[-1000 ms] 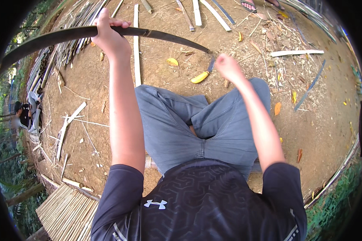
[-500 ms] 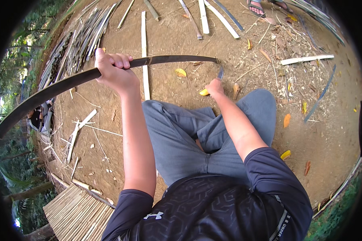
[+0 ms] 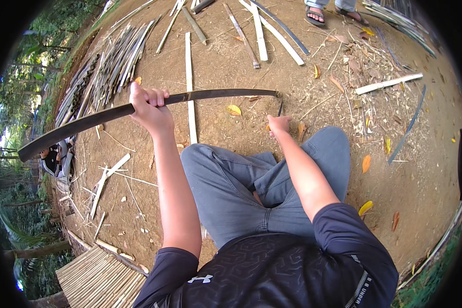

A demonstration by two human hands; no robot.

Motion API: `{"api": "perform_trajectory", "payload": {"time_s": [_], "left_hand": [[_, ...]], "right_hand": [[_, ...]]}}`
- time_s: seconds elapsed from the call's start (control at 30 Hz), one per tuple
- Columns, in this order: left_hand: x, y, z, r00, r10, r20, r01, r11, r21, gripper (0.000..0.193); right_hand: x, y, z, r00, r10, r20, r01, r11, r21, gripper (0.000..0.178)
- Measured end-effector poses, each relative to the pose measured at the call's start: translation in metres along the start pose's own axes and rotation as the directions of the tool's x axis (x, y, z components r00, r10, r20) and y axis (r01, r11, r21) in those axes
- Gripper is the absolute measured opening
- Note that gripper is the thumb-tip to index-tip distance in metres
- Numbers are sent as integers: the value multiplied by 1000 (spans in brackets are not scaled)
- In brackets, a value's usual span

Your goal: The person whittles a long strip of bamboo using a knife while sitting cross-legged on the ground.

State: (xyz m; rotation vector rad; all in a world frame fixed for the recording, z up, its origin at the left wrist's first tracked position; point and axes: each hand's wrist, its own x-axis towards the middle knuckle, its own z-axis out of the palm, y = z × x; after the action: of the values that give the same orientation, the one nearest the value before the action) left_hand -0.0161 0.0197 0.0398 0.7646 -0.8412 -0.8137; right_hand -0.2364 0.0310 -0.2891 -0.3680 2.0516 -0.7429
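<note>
I sit cross-legged on bare earth, holding a long dark bamboo strip (image 3: 220,93) that arches across in front of me. My left hand (image 3: 151,109) is closed around it left of its middle. The strip's broad end hangs out to the left. At its narrow far-right end a knife (image 3: 281,107) stands just below the tip, its blade seen nearly edge-on. My right hand (image 3: 278,125) grips the knife, with a bit of orange handle showing; one finger or thumb sticks out to the right. Whether the blade touches the strip I cannot tell.
A pale bamboo strip (image 3: 190,92) lies beyond my left knee, and more strips lie farther off. Bundled bamboo (image 3: 120,61) is at far left, a slatted bamboo panel (image 3: 95,280) at near left. Another person's sandalled feet (image 3: 315,16) stand at far right, near scattered shavings.
The whole view has shifted, so the ground, strip and hands sit lower. The knife has turned from showing its shiny flat to a thin dark line. Both hands keep their grips.
</note>
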Motion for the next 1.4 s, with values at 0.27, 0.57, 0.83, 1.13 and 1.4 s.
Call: {"api": "perform_trajectory", "payload": {"time_s": [0.27, 0.57, 0.83, 1.13, 1.4], "left_hand": [[-3, -7, -53, 996, -80, 41, 84, 990, -112, 31], [-42, -4, -85, 994, -1, 106, 15, 991, -133, 26], [-65, -6, -93, 969, 52, 241, -5, 981, -195, 25], [-46, -5, -69, 944, 103, 313, -1, 951, -310, 31], [-34, -4, -50, 919, 83, 385, 14, 970, -243, 28]], "right_hand": [[-56, -4, -58, 905, -332, 265, 290, 939, 187, 31], [-235, -60, -98, 477, -740, 473, 854, 518, -50, 26], [-242, -70, -105, 582, -720, 380, 796, 408, -446, 22], [-228, -82, -119, 542, -721, 432, 826, 362, -432, 23], [-199, -87, -121, 574, -706, 414, 801, 381, -461, 25]]}}
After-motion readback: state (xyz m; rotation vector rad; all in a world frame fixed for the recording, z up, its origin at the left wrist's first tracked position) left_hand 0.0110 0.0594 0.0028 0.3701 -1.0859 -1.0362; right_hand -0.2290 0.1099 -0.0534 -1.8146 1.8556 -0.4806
